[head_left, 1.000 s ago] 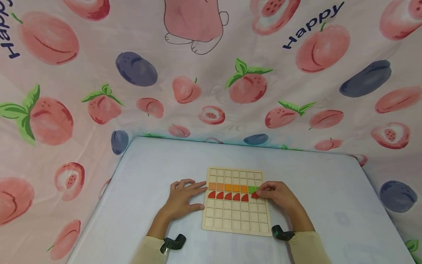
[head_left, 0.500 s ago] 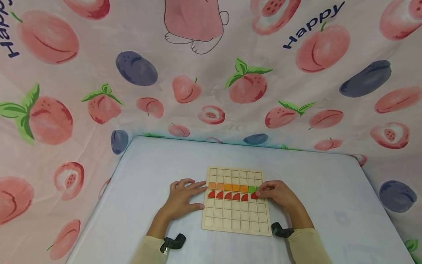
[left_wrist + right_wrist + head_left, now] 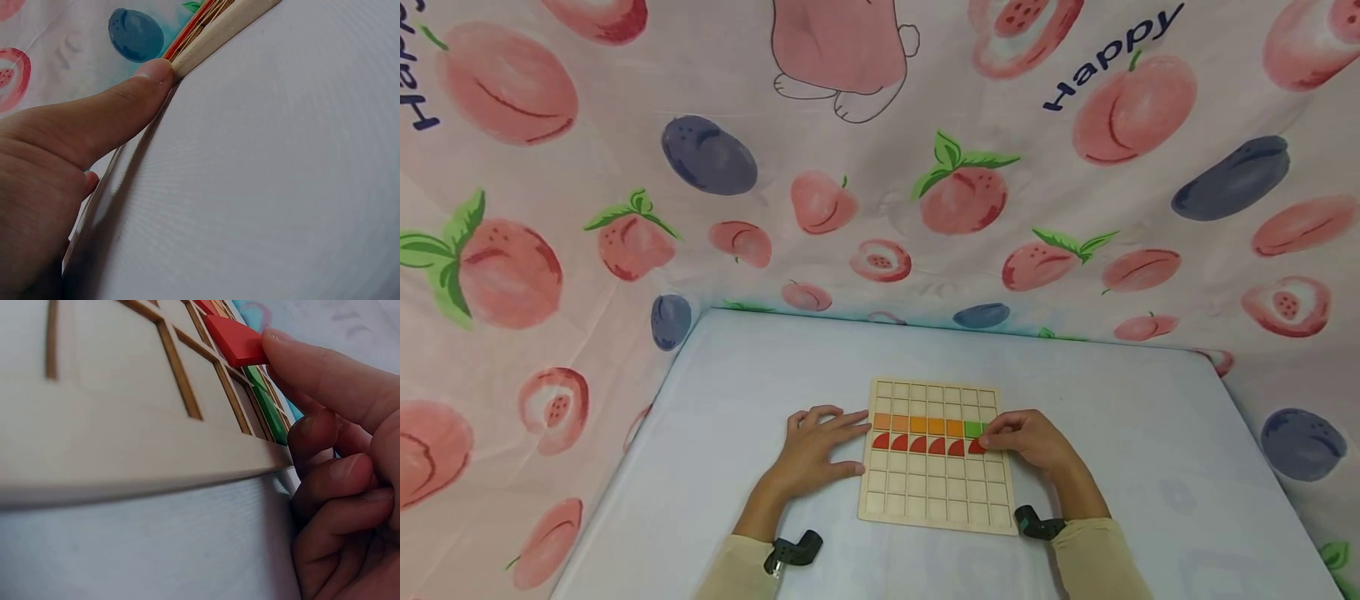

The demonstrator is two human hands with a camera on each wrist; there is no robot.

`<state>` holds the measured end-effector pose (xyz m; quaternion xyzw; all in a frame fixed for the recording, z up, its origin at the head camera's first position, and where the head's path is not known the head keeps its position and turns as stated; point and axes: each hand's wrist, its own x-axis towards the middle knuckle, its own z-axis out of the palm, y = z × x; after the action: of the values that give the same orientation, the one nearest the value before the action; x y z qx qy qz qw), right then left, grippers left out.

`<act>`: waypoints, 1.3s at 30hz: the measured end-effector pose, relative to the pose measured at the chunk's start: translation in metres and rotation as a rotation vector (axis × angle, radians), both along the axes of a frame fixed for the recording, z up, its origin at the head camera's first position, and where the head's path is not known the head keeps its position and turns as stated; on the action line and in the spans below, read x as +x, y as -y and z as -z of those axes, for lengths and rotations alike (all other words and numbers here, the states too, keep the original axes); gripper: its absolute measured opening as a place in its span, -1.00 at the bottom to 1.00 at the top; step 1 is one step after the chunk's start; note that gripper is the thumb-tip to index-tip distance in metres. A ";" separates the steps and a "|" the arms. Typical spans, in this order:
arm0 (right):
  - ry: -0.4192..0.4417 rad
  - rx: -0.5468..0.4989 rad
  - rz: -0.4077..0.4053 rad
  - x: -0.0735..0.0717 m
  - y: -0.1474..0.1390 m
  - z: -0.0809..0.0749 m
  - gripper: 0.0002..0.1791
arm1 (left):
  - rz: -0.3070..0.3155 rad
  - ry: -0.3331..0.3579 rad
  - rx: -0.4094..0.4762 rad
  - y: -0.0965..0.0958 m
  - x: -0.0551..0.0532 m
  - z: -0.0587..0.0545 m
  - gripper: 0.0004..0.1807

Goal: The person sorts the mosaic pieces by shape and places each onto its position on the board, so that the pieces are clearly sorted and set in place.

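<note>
A wooden grid board (image 3: pixel 936 508) lies flat on the table. One of its rows holds orange and green square tiles (image 3: pixel 936 427); the row below holds several red quarter-circle tiles (image 3: pixel 918 445). My right hand (image 3: pixel 1033 437) pinches a red quarter-circle tile (image 3: pixel 234 340) between thumb and index finger, over the sixth cell of the red row. In the right wrist view that tile is tilted above the grid, its other fingers curled beneath. My left hand (image 3: pixel 812 450) has its fingers spread, with fingertips and thumb (image 3: pixel 144 84) at the board's left edge.
A white cloth covers the table (image 3: pixel 760 358). Fruit-printed fabric (image 3: pixel 880 208) hangs behind and at both sides. Each wrist wears a black camera mount, one at the left (image 3: pixel 796 550) and one at the right (image 3: pixel 1039 525), close to the board's lower corner.
My right hand has shifted slightly left with the red tile, which now sits closer in line with the sixth cell. The left hand has stayed at the board's edge.
</note>
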<state>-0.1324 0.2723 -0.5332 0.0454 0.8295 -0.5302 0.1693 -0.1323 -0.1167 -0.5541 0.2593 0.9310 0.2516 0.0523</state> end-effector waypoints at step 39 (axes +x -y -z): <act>-0.053 0.231 -0.012 0.007 0.010 -0.001 -0.85 | -0.014 -0.006 -0.010 -0.001 0.001 0.001 -0.24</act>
<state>-0.1258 0.2623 -0.5321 0.0456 0.8895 -0.4312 0.1440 -0.1312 -0.1158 -0.5554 0.2531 0.9342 0.2467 0.0491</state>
